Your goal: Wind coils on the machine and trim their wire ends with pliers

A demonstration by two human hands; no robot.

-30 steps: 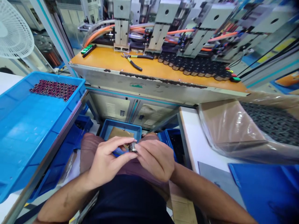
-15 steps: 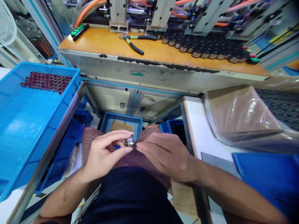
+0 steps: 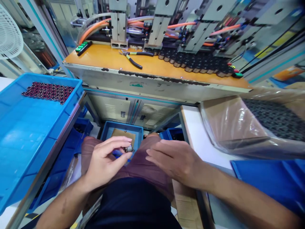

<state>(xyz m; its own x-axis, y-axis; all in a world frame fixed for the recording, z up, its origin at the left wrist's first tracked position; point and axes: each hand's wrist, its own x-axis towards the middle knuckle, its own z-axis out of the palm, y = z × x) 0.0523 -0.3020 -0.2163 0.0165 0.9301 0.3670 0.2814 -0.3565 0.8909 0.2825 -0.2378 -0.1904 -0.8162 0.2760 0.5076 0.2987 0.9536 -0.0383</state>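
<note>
My left hand (image 3: 106,159) pinches a small metal cylindrical part (image 3: 129,148) between thumb and fingertips, over my lap. My right hand (image 3: 175,159) hovers just to the right of it with fingers stretched out and nothing in them, a short gap from the part. Below the hands, between my knees, a small blue bin (image 3: 108,128) lined with brown paper stands on the floor.
A large blue tray (image 3: 30,127) at my left holds a patch of dark red round parts (image 3: 47,91). Ahead is an orange-topped machine bench (image 3: 157,68) with pliers (image 3: 133,60) and rows of dark cylinders (image 3: 197,63). A plastic-wrapped tray (image 3: 250,127) and a blue tray (image 3: 269,178) lie at right.
My right hand let go of the metal part and drew away to the right, opening flat. The left hand keeps the part and has shifted slightly left.
</note>
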